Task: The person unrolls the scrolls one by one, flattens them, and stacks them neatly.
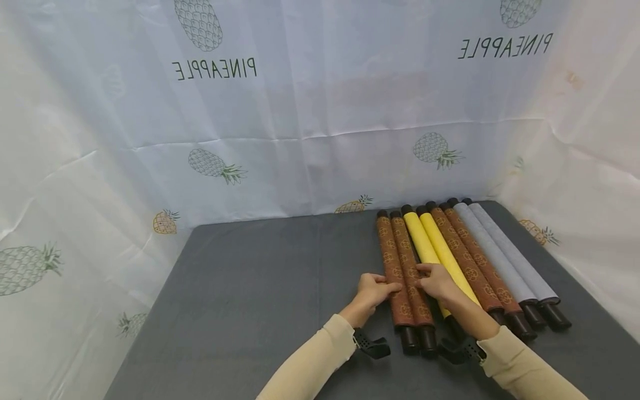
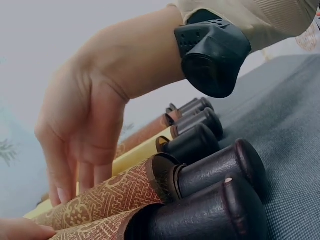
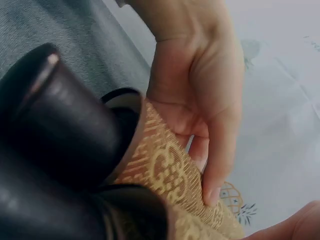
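Note:
Two brown patterned scrolls with dark end knobs lie side by side between my hands. My left hand grips the left brown scroll, its thumb over the top and its other fingers at the outer side. My right hand holds the right brown scroll from the other side, fingers reaching down beside the nearer yellow scroll. In the left wrist view the right hand bends down behind the brown scrolls. In the right wrist view the left hand lies along the patterned cloth.
Right of the hands lie another yellow scroll, two more brown scrolls and two grey scrolls, all roughly parallel. They lie on a dark grey table. A white pineapple-print curtain hangs behind and at both sides.

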`<state>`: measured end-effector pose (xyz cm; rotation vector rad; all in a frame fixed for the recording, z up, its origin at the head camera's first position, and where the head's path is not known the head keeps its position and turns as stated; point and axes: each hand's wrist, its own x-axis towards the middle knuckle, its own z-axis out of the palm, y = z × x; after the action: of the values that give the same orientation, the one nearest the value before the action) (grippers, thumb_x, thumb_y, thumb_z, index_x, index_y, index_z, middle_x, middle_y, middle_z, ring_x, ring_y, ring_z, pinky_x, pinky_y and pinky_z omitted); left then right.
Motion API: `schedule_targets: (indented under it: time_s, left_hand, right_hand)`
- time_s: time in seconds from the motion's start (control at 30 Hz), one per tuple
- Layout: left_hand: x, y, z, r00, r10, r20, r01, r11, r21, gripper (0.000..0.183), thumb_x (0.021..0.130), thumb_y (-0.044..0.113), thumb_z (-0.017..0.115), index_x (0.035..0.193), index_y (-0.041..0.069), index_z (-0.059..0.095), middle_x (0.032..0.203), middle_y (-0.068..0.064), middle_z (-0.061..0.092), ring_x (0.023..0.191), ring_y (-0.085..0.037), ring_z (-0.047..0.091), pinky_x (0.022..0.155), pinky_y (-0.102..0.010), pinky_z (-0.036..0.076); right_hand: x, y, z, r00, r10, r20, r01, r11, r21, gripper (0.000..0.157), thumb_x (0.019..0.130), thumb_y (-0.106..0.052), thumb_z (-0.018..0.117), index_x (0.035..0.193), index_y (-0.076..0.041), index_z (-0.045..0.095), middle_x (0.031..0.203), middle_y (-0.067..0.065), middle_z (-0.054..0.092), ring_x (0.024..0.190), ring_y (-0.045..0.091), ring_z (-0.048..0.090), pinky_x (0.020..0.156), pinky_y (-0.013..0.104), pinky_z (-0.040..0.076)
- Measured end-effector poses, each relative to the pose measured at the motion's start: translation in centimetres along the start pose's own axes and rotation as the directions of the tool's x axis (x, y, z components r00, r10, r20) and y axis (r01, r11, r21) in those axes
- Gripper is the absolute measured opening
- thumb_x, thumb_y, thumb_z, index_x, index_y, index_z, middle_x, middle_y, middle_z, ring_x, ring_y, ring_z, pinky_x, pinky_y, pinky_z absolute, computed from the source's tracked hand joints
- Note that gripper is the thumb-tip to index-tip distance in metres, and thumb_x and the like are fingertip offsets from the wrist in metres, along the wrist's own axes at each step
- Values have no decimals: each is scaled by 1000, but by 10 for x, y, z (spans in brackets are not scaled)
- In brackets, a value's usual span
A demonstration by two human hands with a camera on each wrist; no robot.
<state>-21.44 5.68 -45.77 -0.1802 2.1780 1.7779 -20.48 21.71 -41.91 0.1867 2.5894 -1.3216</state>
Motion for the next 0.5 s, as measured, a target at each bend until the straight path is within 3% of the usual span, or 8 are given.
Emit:
schedule_targets:
  time_s: [0.13, 0.37, 0.5]
  left_hand:
    - [-1, -2, -7, 1000, 5, 3, -5, 1000, 14, 47, 78, 24, 80, 115, 1, 63, 108, -10, 66, 89, -17, 66, 78, -35, 55]
    - [-2, -6, -19, 1000, 21, 5, -21, 999, 26, 50, 78, 23, 79, 118, -1, 61, 109, -13, 66, 87, -16, 66, 76, -33, 55]
    - [-2, -8, -25, 999, 30, -11, -30, 998, 46, 51, 78, 23, 79, 119, -2, 61, 111, -13, 66, 86, -15, 66, 76, -32, 55]
  right_hand:
    - [1, 3, 6, 999, -11, -34, 12, 999, 35, 58, 87, 1, 58, 138, 17, 37, 139, 41, 40, 127, 52, 44, 93, 48, 50]
    - [0, -1, 16, 999, 8, -36, -8, 1000, -1, 54, 88, -4, 59, 135, 17, 42, 139, 39, 42, 130, 52, 40, 99, 54, 45]
    - [-1, -6, 21, 999, -21, -26, 22, 1000, 13, 55, 88, -3, 59, 135, 19, 40, 135, 39, 45, 124, 50, 47, 95, 50, 49]
